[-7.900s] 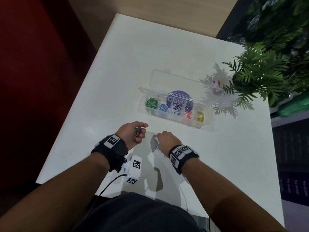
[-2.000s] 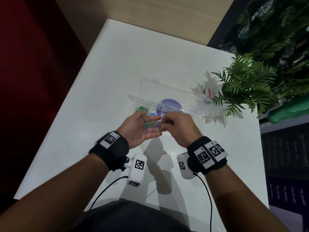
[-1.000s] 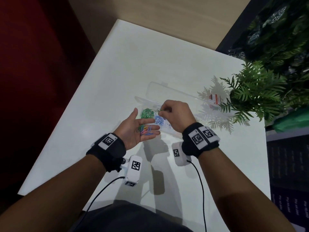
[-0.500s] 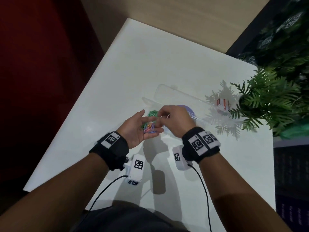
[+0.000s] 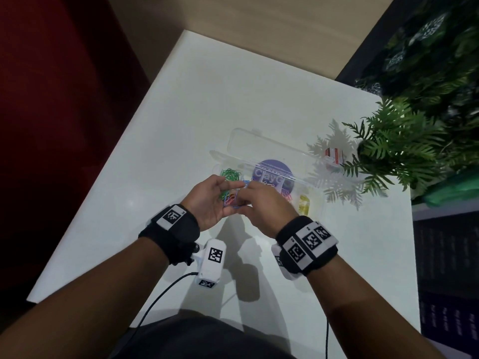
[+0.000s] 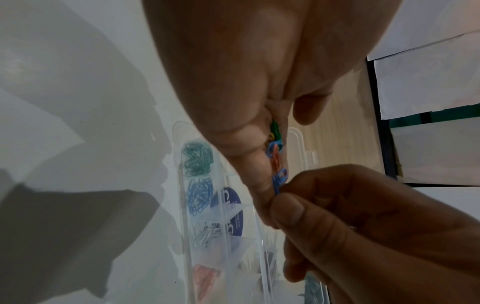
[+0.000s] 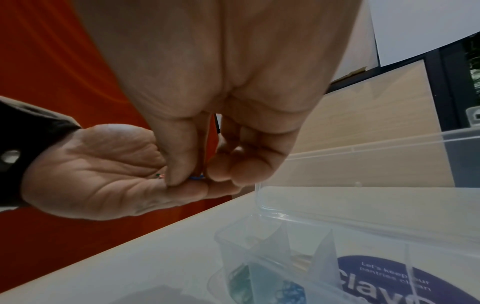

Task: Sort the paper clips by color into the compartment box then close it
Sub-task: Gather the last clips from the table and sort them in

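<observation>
My left hand [image 5: 212, 200] lies palm up just in front of the box, cupping several mixed paper clips [image 5: 229, 199]. In the left wrist view green, orange and blue clips line its fingers [image 6: 255, 164]. My right hand [image 5: 259, 203] reaches into that palm, thumb and forefinger pinching a blue paper clip [image 6: 279, 181], also in the right wrist view [image 7: 197, 178]. The clear compartment box [image 5: 315, 186] stands open, lid laid back. It holds green clips [image 5: 230, 174], blue clips [image 6: 200, 195], white clips [image 6: 207, 236], red clips [image 6: 205, 281] and yellow clips [image 5: 303, 203].
A fern-like plant [image 5: 396, 149] hangs over the table's right side next to the box. A small red and white item [image 5: 334, 154] lies under its leaves. The white table [image 5: 207, 104] ends at a dark red wall on the left.
A second ago my right hand was over the box near the blue compartment. It has come back to the left palm and now pinches a blue clip. The left hand has hardly moved.
</observation>
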